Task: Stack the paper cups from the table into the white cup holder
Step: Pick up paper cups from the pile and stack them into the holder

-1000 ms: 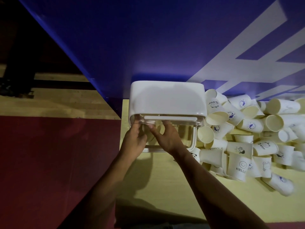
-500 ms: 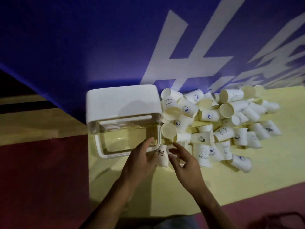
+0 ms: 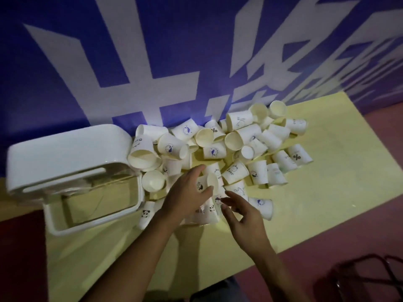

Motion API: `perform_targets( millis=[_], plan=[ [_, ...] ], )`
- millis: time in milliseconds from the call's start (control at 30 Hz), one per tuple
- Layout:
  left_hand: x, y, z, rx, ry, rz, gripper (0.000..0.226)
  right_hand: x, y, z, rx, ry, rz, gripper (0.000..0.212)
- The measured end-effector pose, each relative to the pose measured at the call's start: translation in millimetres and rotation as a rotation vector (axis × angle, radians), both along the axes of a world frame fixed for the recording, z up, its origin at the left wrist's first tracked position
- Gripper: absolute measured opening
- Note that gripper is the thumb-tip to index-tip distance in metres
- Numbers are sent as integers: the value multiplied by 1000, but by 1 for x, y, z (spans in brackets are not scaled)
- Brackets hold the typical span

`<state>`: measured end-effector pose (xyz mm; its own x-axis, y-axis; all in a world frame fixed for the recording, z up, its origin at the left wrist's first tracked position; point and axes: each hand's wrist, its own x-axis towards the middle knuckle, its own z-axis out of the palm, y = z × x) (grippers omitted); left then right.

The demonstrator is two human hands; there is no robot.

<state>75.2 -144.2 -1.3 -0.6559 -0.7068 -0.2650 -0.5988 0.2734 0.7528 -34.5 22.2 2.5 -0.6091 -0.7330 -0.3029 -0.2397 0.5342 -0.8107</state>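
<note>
Fingers spread, left hand (image 3: 185, 198) and right hand (image 3: 244, 222) have moved from cup holder (image 3: 65, 149) to paper cups (image 3: 236, 173).

Left hand (image 3: 187, 192) spread, right hand (image 3: 242, 216) loosely open

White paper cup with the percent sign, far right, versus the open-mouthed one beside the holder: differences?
The white percent-sign paper cup lies on its side, print showing, far from the white plastic cup holder. The white open-mouthed paper cup beside the holder shows its inside, no print. Both lie untouched.
</note>
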Motion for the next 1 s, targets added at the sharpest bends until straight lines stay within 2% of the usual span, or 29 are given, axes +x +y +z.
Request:
perform_targets(
  millis=[400, 633, 767, 1000],
  plan=[
    [-134, -11, -24, -49, -68, 7, 72, -129, 12, -17, -13, -57, 33, 39],
    [-208, -51, -57, -244, -289, -56, 93, -173, 2, -23, 7, -34, 43, 39],
    [-231, -62, -66, -315, -413, -93, 86, -193, -4, -25, 9, -31, 50, 38],
    [-222, -73, -72, -308, -328, -151, 81, -227, -27, -27, 17, -17, 57, 36]
  ],
)
